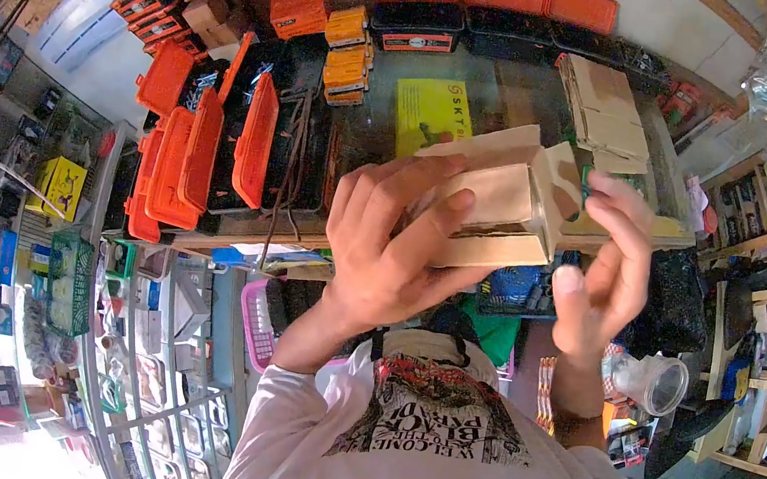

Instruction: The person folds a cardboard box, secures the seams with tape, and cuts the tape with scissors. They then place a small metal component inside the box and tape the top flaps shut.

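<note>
A small brown cardboard box (502,199) with raised flaps is held up in front of my chest. My left hand (395,231) grips it from the left, fingers wrapped over its side and top. My right hand (607,267) is beside the box's right flaps, its fingers apart and curved, slightly blurred, with nothing seen in it. Behind the box, a yellow-green package (430,110) lies on the glass counter top (393,63). A stack of flat brown cardboard (608,110) lies on the counter at the back right.
Open black cases with orange lids (184,156) stand at the counter's left, and more (421,17) line the back. Small orange boxes (347,66) are stacked nearby. A pink basket (258,325) is below the counter, and a clear plastic jar (659,384) at lower right.
</note>
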Tool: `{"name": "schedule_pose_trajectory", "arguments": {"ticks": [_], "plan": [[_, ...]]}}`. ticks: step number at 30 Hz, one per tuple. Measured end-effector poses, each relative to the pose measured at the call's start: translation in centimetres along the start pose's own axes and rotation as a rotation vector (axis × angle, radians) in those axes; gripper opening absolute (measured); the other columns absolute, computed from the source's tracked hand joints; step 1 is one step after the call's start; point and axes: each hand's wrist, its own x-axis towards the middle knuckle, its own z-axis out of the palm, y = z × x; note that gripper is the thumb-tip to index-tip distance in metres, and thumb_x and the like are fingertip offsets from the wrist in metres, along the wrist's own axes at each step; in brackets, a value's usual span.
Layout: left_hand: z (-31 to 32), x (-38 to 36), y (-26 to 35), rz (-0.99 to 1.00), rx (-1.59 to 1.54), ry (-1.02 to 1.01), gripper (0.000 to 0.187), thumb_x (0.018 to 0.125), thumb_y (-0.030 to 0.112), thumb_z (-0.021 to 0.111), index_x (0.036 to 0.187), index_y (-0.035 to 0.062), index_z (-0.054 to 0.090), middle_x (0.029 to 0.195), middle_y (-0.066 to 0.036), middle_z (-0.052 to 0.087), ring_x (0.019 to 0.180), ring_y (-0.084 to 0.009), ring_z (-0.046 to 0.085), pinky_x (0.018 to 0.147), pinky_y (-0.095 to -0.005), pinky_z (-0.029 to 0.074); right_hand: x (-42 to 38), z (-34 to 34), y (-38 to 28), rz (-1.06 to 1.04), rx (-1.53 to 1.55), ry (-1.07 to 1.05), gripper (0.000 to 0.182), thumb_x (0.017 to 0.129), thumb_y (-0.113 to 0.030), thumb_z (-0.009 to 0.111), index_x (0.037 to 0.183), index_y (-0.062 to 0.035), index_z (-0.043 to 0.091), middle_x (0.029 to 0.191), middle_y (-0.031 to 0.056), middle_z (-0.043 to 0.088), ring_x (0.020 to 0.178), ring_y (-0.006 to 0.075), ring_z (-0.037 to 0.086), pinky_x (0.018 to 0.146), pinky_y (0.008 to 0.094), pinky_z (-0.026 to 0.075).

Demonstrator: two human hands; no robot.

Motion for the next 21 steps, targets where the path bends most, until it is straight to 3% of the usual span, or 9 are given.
{"name": "schedule_pose_trajectory", "arguments": {"ticks": [1,5,7,9,12,18,21], "plan": [[-0.4,0.1,0.0,0.021,0.000,-0.030,0.076,0.065,0.030,0.094,0.127,0.0061,0.057,0.120,-0.023,0.066,0.099,-0.0369,0.067,0.083,-0.0451,0.054,0.9,-0.4,-0.6,-0.016,0.000,-0.024,0.037,0.080,-0.009,0.071,0.116,0.0002,0.066,0.123,0.0207,0.062,0.116,0.0323,0.059,0.104,0.0431,0.044],[-0.4,0.0,-0.2,0.029,0.051,-0.057,0.070,0.065,0.032,0.091,0.123,0.0089,0.059,0.119,-0.015,0.069,0.095,-0.0331,0.067,0.080,-0.0433,0.051,4.1,-1.9,-2.1,0.015,-0.117,-0.318,0.034,0.079,0.002,0.071,0.113,-0.0018,0.067,0.111,0.0124,0.067,0.101,0.0235,0.066,0.090,0.0343,0.051],[-0.7,-0.2,-0.2,-0.019,0.089,-0.060,0.058,0.068,0.037,0.086,0.117,0.0135,0.064,0.119,-0.007,0.069,0.098,-0.0283,0.065,0.080,-0.0411,0.048,3.9,-1.6,-1.6,0.138,-0.007,-0.320,0.033,0.079,0.001,0.072,0.112,-0.0013,0.067,0.111,0.0122,0.067,0.099,0.0225,0.066,0.088,0.0339,0.052],[-1.1,-0.4,-0.2,-0.017,0.141,-0.106,0.061,0.069,0.036,0.085,0.122,0.0152,0.062,0.121,-0.007,0.068,0.100,-0.0290,0.065,0.081,-0.0424,0.048,3.4,-0.9,-0.9,0.225,0.079,-0.308,0.034,0.079,0.000,0.076,0.112,-0.0007,0.067,0.109,0.0113,0.069,0.093,0.0195,0.068,0.085,0.0322,0.053],[-1.5,-1.2,-0.7,0.015,0.141,-0.132,0.065,0.070,0.035,0.084,0.128,0.0176,0.060,0.124,-0.008,0.066,0.103,-0.0303,0.064,0.083,-0.0447,0.048,3.4,-0.5,-0.7,0.280,0.064,-0.400,0.043,0.076,0.005,0.081,0.116,0.0010,0.064,0.109,0.0103,0.070,0.098,0.0174,0.070,0.089,0.0317,0.054],[-2.0,-2.0,-1.0,0.031,0.147,-0.173,0.069,0.070,0.033,0.082,0.133,0.0180,0.059,0.126,-0.009,0.064,0.107,-0.0309,0.062,0.085,-0.0463,0.046,3.5,1.1,-0.1,0.248,-0.016,-0.400,0.046,0.072,0.003,0.086,0.113,0.0006,0.064,0.101,0.0099,0.074,0.084,0.0160,0.073,0.075,0.0288,0.058],[-1.9,-2.4,-1.0,0.014,0.194,-0.162,0.069,0.068,0.033,0.083,0.132,0.0171,0.060,0.125,-0.009,0.064,0.105,-0.0298,0.062,0.086,-0.0456,0.046,3.1,1.8,0.3,0.247,-0.072,-0.377,0.039,0.073,0.001,0.086,0.106,0.0005,0.067,0.095,0.0086,0.075,0.080,0.0152,0.074,0.070,0.0287,0.058]]}}
